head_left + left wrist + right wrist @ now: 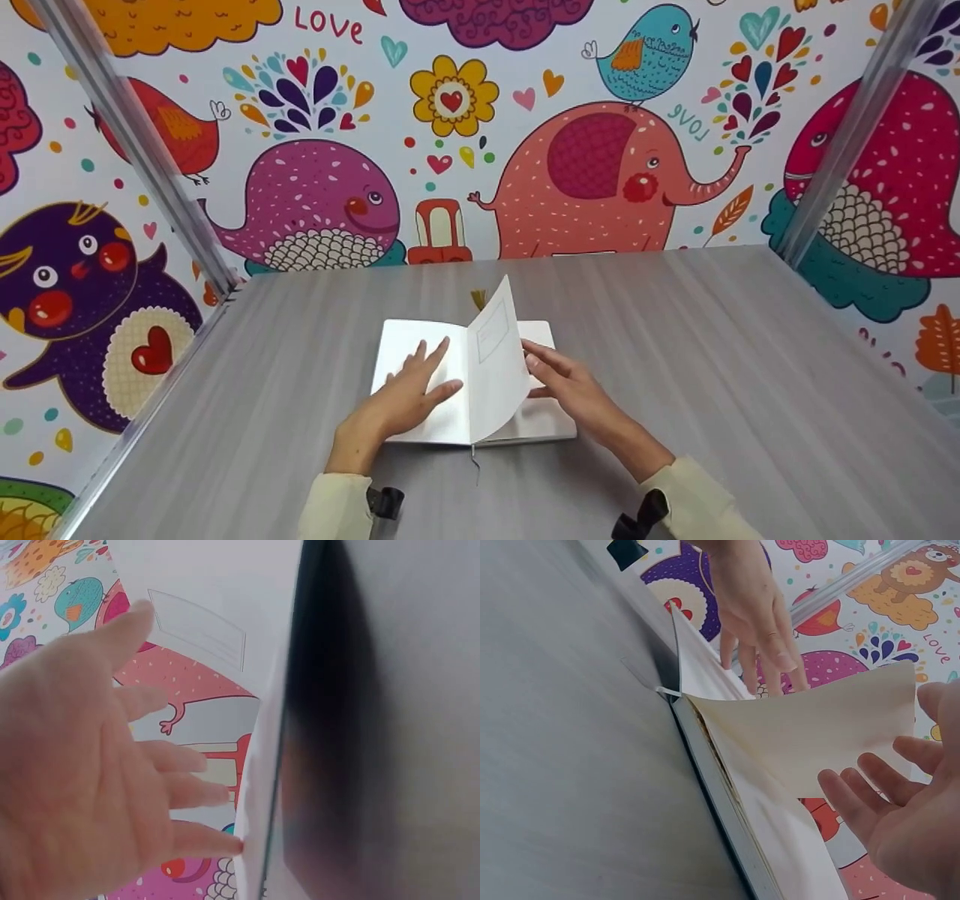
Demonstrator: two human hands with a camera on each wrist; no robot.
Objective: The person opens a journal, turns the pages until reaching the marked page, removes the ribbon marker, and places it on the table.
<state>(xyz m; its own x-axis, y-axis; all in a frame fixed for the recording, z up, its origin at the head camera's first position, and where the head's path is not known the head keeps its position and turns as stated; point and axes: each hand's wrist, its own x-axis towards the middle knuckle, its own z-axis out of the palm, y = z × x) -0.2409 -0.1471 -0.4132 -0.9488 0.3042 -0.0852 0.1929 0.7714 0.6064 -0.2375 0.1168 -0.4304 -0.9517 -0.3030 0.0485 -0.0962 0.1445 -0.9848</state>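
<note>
A white notebook (421, 336) lies spread on the table, with one leaf (495, 352) standing up from its middle. A faint rectangular outline is printed on that leaf. My left hand (409, 394) is over the left page, fingers spread; in the left wrist view the little finger of the hand (97, 765) meets the page edge. At the raised leaf's right side is my right hand (574, 386). Its loosely bent fingers (877, 780) lie against the leaf (832, 727), with the thumb near the outer edge. Part of the right page is hidden behind the leaf.
A thin ribbon (476, 469) hangs from the notebook's near edge, and a yellowish tassel (478, 300) shows beyond the far edge. The grey table (697, 337) is bordered by cartoon-printed walls (450, 165) and metal posts (142, 150).
</note>
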